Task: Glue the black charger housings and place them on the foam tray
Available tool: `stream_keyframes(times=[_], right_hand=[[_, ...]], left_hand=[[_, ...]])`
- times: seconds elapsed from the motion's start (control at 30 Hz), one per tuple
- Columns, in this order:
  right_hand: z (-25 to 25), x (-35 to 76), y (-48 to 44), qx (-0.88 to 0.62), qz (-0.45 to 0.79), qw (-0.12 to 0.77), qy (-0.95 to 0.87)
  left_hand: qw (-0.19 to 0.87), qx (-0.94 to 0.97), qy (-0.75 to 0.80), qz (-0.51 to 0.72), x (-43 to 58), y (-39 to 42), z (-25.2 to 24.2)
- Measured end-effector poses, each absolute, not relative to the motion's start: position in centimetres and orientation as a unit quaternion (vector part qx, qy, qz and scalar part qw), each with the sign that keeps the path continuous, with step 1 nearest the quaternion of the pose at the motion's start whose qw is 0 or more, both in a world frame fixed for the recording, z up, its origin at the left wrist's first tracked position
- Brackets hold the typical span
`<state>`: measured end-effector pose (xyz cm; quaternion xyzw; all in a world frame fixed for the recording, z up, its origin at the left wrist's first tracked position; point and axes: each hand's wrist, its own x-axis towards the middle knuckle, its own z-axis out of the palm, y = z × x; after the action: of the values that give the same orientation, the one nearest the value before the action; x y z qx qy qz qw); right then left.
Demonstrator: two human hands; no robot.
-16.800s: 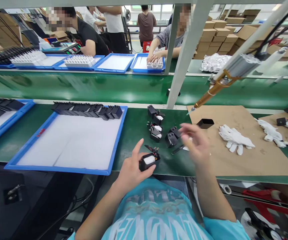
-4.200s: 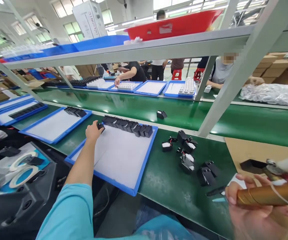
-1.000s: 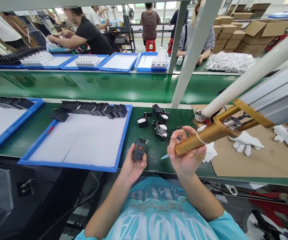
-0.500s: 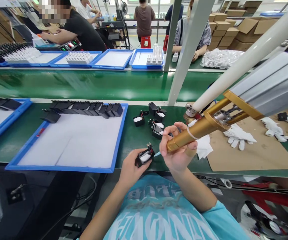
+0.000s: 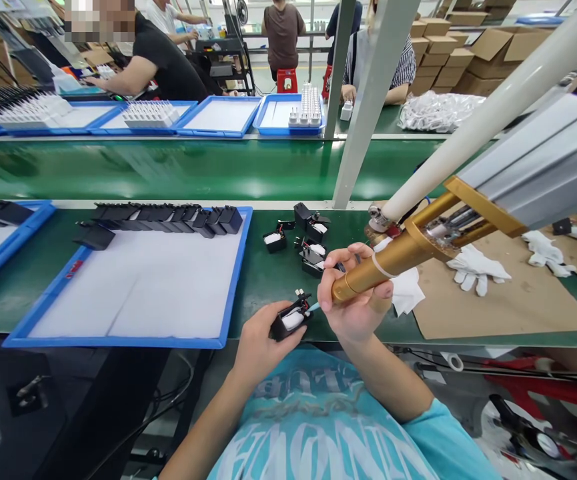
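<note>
My left hand (image 5: 258, 340) is closed around a small black plug housing (image 5: 274, 329). A white part (image 5: 293, 320) lies inside it, and red wires and pale pins stick up at its far end. My right hand (image 5: 351, 293) grips a gold dispensing gun (image 5: 388, 267). Its light-blue nozzle (image 5: 314, 307) reaches into the right side of the housing; whether the tip touches anything inside is too small to tell. Beyond my hands, several similar housings (image 5: 274, 241) lie loose on the green bench (image 5: 263, 287), with white parts and wires showing.
A blue-rimmed tray (image 5: 235, 280) on the left carries a row of black housings (image 5: 168, 217). White gloves (image 5: 478, 267) lie on cardboard (image 5: 508, 307) at right. A slanted white pole (image 5: 478, 113) and upright post (image 5: 363, 120) stand ahead. Co-workers sit across the green conveyor (image 5: 168, 167).
The housing in my left hand is tilted slightly differently, and the nozzle tip sits nearer the wires inside it. The whole view has shifted a little. Both grips stay the same.
</note>
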<state>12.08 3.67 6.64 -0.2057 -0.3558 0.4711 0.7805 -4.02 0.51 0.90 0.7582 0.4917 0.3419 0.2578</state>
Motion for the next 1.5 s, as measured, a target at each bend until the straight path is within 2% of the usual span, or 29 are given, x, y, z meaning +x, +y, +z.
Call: stream_keyframes(times=[0.23,0.53,0.8,1.03,1.17,1.3,1.5], right_hand=[[6.9,11.6,3.6,-0.194,0.483,0.779,-0.35],[7.3,10.6,3.6,-0.157,0.501,0.772,-0.359],[7.5,10.7,3.5,-0.147,0.495,0.773,-0.369],[7.5,10.9,3.6,-0.154,0.511,0.768,-0.354],[7.3,11.5,3.5,-0.18,0.501,0.774,-0.343],[6.8,13.0,3.1,-0.229,0.48,0.777,-0.337],[6.1,15.0,2.4,-0.266,0.452,0.784,-0.332]], left_hand=[[0.276,0.746,0.522,0.308,-3.0,0.8,0.3],[0.286,0.747,0.466,0.379,-0.8,0.9,0.4],[0.237,0.757,0.444,0.418,-1.0,1.1,-0.1],[0.205,0.785,0.45,0.373,-1.5,1.4,0.5],[0.268,0.779,0.495,0.277,-2.7,2.2,-0.3],[0.336,0.747,0.526,0.231,-4.2,3.1,-1.0],[0.493,0.718,0.448,0.2,-4.2,5.4,0.1]])
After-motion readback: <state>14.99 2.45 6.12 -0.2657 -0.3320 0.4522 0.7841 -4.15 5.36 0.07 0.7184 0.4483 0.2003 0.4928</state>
